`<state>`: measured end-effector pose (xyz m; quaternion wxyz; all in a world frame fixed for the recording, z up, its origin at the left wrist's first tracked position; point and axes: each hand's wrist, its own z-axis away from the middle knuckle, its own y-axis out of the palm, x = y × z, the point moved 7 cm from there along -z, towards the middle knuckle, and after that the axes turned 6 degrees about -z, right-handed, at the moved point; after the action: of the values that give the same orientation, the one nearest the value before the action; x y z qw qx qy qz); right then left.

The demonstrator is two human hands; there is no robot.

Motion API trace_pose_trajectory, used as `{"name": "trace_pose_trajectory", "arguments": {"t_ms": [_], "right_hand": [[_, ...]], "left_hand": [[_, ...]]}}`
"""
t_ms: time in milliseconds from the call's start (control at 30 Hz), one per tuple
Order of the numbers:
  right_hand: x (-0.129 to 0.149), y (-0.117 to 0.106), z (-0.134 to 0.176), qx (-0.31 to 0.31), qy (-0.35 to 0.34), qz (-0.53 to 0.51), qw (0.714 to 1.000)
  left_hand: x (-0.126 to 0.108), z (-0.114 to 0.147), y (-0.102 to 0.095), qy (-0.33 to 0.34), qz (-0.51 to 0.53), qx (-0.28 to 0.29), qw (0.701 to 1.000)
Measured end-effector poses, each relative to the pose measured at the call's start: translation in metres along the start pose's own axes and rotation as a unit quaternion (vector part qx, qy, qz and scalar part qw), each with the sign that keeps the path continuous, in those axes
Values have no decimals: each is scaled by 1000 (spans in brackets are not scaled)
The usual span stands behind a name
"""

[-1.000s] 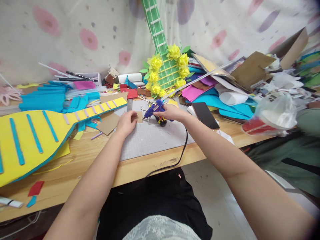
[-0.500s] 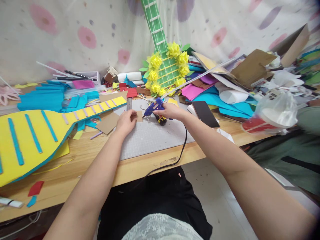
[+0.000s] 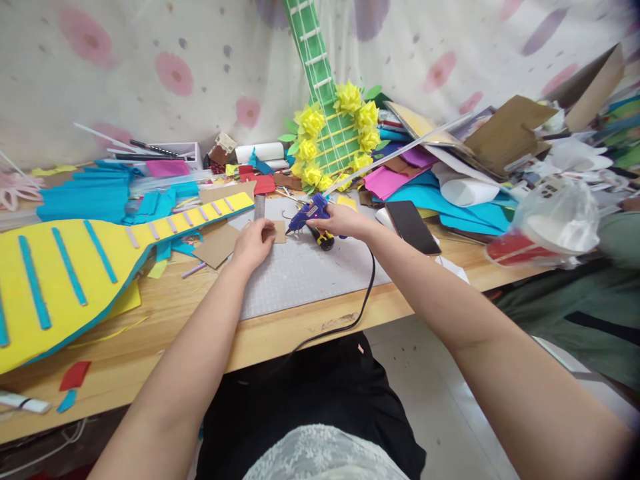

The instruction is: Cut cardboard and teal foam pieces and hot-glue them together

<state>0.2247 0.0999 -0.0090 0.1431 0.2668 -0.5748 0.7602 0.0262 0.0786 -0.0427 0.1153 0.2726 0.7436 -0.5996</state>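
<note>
My right hand point(image 3: 341, 220) is wrapped round the handle of a blue hot glue gun point(image 3: 309, 211), its nozzle pointing left and down. The nozzle tip is close to the right edge of a small brown piece of cardboard point(image 3: 279, 232). My left hand point(image 3: 254, 244) has its fingers closed on the left side of that cardboard, partly hiding it. Both hands are over a grey cutting mat point(image 3: 305, 280). A metal ruler point(image 3: 259, 206) lies just beyond my left hand. A yellow-and-black tool point(image 3: 325, 240) rests under the glue gun.
A yellow guitar-shaped cutout point(image 3: 135, 273) with blue edging covers the table's left side. Behind the mat stands a green paper guitar point(image 3: 320, 87) with yellow flowers. A phone point(image 3: 413, 227), paper sheets and a bagged red cup point(image 3: 525, 247) are at right. The black cord point(image 3: 367, 293) crosses the table edge.
The view has shifted very slightly. Both hands, the glue gun and the cardboard keep nearly the same positions.
</note>
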Motion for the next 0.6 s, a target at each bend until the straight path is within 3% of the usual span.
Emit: {"name": "trace_pose_trajectory", "arguments": {"t_ms": [600], "right_hand": [[1,0,-1,3,1,-2,1000]], "left_hand": [[0,-1,1,-7,4,8,1000]]}}
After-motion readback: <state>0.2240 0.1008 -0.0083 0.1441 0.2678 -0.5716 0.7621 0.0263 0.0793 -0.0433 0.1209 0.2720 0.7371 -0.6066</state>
